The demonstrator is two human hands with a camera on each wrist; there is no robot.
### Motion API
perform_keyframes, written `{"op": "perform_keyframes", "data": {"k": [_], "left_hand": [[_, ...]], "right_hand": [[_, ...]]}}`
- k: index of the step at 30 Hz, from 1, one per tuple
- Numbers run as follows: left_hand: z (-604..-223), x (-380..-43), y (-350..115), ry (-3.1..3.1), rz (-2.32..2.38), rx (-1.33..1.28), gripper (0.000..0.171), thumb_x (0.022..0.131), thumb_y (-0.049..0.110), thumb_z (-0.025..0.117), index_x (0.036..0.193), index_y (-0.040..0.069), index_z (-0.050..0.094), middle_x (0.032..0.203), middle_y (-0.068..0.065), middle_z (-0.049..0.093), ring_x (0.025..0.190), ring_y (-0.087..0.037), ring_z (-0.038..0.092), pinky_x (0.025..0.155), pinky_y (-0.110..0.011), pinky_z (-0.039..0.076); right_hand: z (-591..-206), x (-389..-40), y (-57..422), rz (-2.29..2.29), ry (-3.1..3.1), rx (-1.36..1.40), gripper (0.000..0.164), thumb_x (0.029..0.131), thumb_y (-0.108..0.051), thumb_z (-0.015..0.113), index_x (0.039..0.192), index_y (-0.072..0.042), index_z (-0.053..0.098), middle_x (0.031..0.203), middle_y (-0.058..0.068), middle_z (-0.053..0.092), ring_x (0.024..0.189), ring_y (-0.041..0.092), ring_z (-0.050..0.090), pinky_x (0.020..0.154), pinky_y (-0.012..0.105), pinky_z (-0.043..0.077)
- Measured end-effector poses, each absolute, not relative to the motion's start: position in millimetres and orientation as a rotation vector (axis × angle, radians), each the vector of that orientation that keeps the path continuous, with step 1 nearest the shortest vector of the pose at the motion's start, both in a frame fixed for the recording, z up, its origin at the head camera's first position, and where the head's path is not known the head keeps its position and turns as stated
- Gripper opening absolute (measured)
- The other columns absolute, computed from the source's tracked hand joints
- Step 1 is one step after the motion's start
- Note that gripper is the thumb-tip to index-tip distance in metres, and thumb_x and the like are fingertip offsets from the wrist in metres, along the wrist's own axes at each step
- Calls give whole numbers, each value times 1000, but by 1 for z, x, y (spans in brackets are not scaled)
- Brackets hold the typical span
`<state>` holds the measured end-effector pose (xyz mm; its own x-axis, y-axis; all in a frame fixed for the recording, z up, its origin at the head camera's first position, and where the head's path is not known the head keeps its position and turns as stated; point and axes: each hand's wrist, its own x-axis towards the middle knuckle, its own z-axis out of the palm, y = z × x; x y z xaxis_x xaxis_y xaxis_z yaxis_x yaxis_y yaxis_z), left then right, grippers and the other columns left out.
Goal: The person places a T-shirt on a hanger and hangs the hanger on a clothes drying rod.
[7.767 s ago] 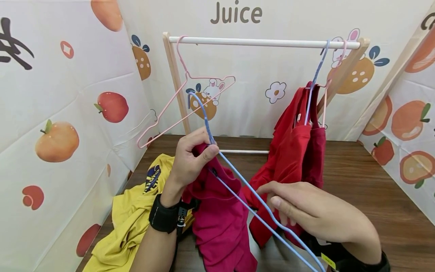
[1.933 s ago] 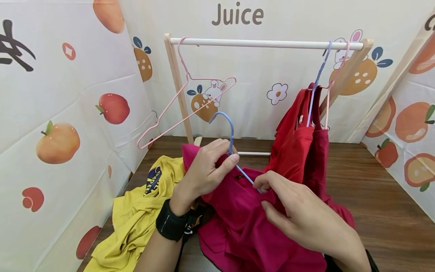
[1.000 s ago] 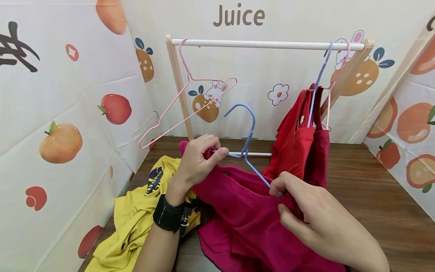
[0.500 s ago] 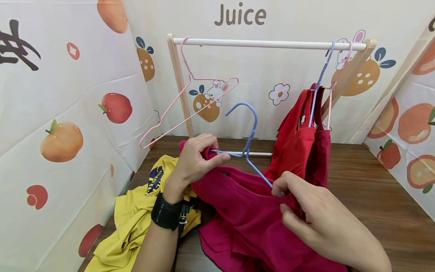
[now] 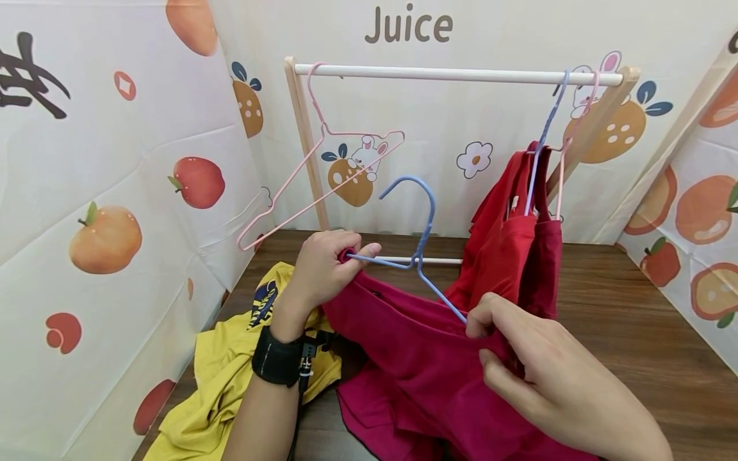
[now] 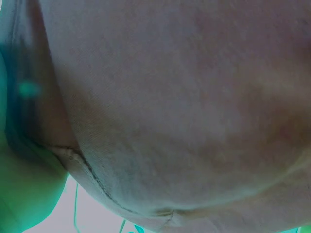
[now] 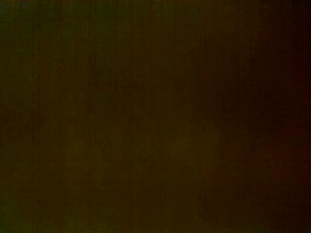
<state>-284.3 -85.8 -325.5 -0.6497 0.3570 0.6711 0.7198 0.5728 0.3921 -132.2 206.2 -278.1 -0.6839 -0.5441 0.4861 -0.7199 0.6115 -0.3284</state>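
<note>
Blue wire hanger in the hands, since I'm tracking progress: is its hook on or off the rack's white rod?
Off: the blue hook sits below the white rod, with printed backdrop showing between.

Pale, creased cloth makes the back wall [image 5: 426, 121], printed with the dark word "Juice" [image 5: 409, 24], a white flower [image 5: 475, 159] and rabbits behind orange-brown fruits [image 5: 353, 191]. The left wall [image 5: 144, 115] carries a red apple [image 5: 198, 182], a peach-coloured fruit [image 5: 106, 239] and a large black character [image 5: 31, 73]; the right wall [image 5: 674, 147] shows more printed fruit [image 5: 703, 210]. Against the back wall lies a dark brown wood-grain worktop [image 5: 611, 282], bearing a rack [image 5: 455, 73] with pale wooden posts and white rails. Bright light falls evenly.
</note>
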Motion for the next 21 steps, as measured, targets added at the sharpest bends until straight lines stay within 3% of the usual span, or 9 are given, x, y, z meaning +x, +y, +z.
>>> {"op": "perform_keyframes", "data": {"k": [5, 7, 10, 13, 15, 17, 21], "left_hand": [[-326, -285, -86, -2282, -886, -793, 44, 99, 32, 66, 62, 17, 48, 58, 4, 36, 56, -12, 37, 55, -28, 27], [-325, -285, -87, -2277, -886, -759, 43, 99, 32, 65, 62, 17, 49, 57, 4, 37, 55, -12, 38, 53, -28, 28], [-325, -285, -89, -2261, -907, -710, 40, 99, 33, 65, 64, 17, 54, 57, 3, 41, 55, -12, 40, 52, -29, 28], [-324, -286, -92, -2250, -940, -678, 36, 99, 33, 65, 68, 17, 58, 59, 2, 45, 57, -12, 42, 53, -29, 30], [-325, -287, -94, -2242, -967, -664, 34, 98, 34, 66, 69, 16, 60, 59, 1, 47, 58, -12, 43, 53, -29, 30], [-324, -287, -95, -2227, -994, -658, 33, 98, 34, 66, 70, 16, 61, 60, 1, 47, 58, -13, 43, 54, -29, 31], [-324, -289, -97, -2188, -1042, -644, 32, 97, 32, 67, 71, 14, 62, 60, 1, 47, 57, -14, 42, 52, -29, 30]], "right_hand": [[-280, -134, 207, 756, -2457, 1084, 49, 77, 6, 71, 113, -23, 55, 94, -23, 48, 66, -10, 42, 61, 5, 38], [-281, -135, 207, 764, -2418, 1131, 41, 84, -1, 69, 119, -19, 56, 103, -22, 50, 70, -10, 43, 64, 5, 39], [-280, -136, 207, 788, -2352, 1201, 29, 99, -18, 58, 127, -11, 55, 115, -15, 52, 73, -10, 44, 67, 4, 39], [-279, -137, 209, 799, -2301, 1228, 43, 104, -32, 44, 133, -2, 52, 120, -7, 52, 74, -10, 44, 67, 4, 39], [-278, -137, 210, 776, -2297, 1197, 48, 105, -36, 43, 136, -1, 51, 117, -7, 52, 72, -12, 42, 65, 4, 37], [-278, -136, 213, 763, -2298, 1157, 50, 105, -38, 43, 137, 0, 50, 101, -14, 53, 68, -13, 40, 63, 4, 35], [-279, -135, 219, 764, -2337, 1058, 50, 104, -40, 52, 138, -4, 49, 86, -24, 46, 60, -16, 34, 57, 5, 32]]}}
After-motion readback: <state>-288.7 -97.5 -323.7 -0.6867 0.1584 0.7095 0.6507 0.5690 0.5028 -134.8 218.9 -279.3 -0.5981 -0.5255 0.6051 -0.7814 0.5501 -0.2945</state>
